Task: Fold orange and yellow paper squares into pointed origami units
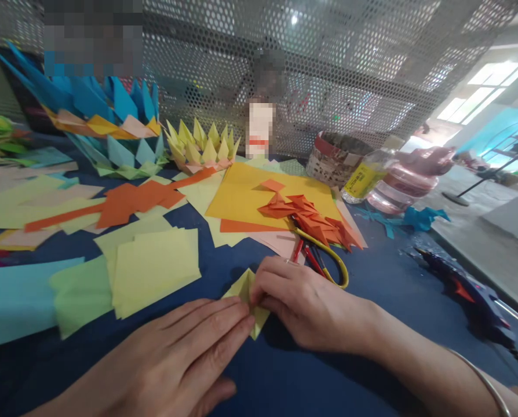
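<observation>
A small folded piece of light yellow paper (245, 289) lies on the dark blue tabletop (372, 278) near the front. My left hand (176, 359) lies flat with its fingers stretched out, the fingertips pressing on the paper's left edge. My right hand (306, 301) is curled over the paper's right side, fingers pinching its fold. Much of the paper is hidden under both hands.
A stack of light yellow squares (154, 266) lies to the left. Orange folded pieces (311, 217) rest on a yellow sheet (250, 197), with scissors (324, 260) beside my right hand. Folded paper crowns (111, 127), a woven cup (332, 159), a bottle (393, 179) and a glue gun (463, 289) stand around.
</observation>
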Demonstrator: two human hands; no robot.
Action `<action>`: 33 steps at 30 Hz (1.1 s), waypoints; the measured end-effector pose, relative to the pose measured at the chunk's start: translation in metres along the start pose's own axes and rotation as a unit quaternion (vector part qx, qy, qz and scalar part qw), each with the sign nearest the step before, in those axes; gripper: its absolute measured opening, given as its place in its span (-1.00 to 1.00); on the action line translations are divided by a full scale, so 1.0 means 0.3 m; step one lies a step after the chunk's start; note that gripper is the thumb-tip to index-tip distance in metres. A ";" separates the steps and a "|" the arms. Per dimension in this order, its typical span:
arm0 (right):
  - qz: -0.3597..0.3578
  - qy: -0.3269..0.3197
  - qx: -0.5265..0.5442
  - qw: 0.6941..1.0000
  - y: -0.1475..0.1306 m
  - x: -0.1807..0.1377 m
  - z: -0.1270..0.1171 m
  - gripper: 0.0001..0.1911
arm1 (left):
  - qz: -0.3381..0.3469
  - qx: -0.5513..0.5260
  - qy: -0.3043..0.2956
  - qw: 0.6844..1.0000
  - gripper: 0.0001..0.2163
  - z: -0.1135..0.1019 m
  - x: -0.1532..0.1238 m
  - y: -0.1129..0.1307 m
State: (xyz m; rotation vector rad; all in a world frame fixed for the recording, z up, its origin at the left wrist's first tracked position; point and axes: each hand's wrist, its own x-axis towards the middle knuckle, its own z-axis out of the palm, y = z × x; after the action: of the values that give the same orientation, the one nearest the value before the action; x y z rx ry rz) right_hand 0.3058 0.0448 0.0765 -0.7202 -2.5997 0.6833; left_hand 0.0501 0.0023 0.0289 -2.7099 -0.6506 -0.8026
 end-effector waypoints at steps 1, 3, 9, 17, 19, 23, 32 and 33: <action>0.008 0.013 0.010 1.000 -0.003 0.001 0.008 -0.75 | -0.002 -0.003 0.002 1.000 -0.65 -0.001 0.004 -0.001; 0.024 0.038 0.024 0.999 -0.011 0.004 0.025 -0.75 | -0.008 -0.005 0.019 1.000 -0.67 -0.001 0.010 -0.002; 0.025 0.064 0.005 0.998 -0.028 0.000 0.045 -0.79 | -0.009 -0.012 0.011 1.000 -0.72 0.004 -0.002 -0.003; 0.016 0.033 -0.017 0.999 -0.015 0.006 0.037 -0.85 | 0.011 0.004 0.011 1.000 -0.71 0.009 -0.015 -0.022; 0.014 0.041 -0.016 0.999 -0.016 0.006 0.038 -0.84 | 0.015 0.007 0.000 1.000 -0.71 0.004 -0.016 -0.022; 0.020 0.069 0.004 0.997 -0.027 0.000 0.051 -0.84 | -0.004 0.011 -0.012 1.000 -0.72 -0.006 -0.012 -0.020; 0.017 0.073 0.016 0.997 -0.025 0.006 0.061 -0.81 | -0.008 0.025 -0.038 0.999 -0.68 -0.018 -0.018 -0.023; 0.010 0.070 0.014 0.997 -0.023 0.007 0.060 -0.81 | -0.015 0.019 -0.043 0.999 -0.66 -0.022 -0.020 -0.025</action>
State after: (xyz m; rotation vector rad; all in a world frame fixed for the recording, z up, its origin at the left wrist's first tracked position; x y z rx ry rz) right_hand 0.2935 0.0344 0.0658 -0.7596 -2.4538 0.6489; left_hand 0.0390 0.0044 0.0316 -2.7188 -0.7189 -0.6764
